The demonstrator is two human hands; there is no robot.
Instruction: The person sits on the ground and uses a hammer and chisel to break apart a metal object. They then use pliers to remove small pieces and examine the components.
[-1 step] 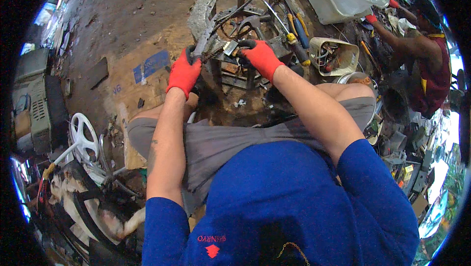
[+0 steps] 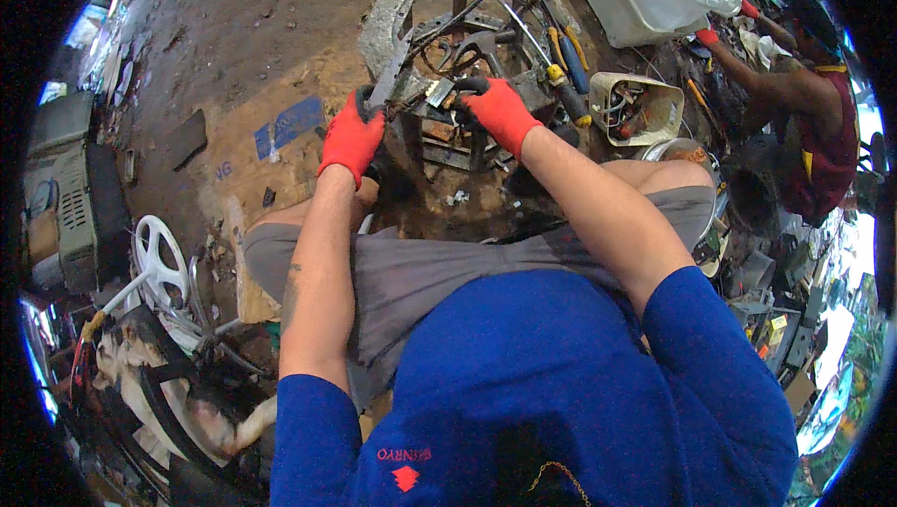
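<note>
My left hand, in a red glove with dark fingertips, is closed round the lower end of a flat grey knife-like blade. The blade points up and away, over a rough metal frame. My right hand, gloved alike, has its fingers closed on a small silvery block-shaped piece. This piece is close to the right of the blade; I cannot tell whether they touch. Within the frame lie a hammer and dark rods. A yellow-and-black screwdriver and blue-handled pliers rest on its right side.
A cream bin of small scrap stands right of the frame. Behind it is a large white tub. At the far right sits another person with red gloves. A dog lies lower left, near a white wheel. Cardboard covers ground on the left.
</note>
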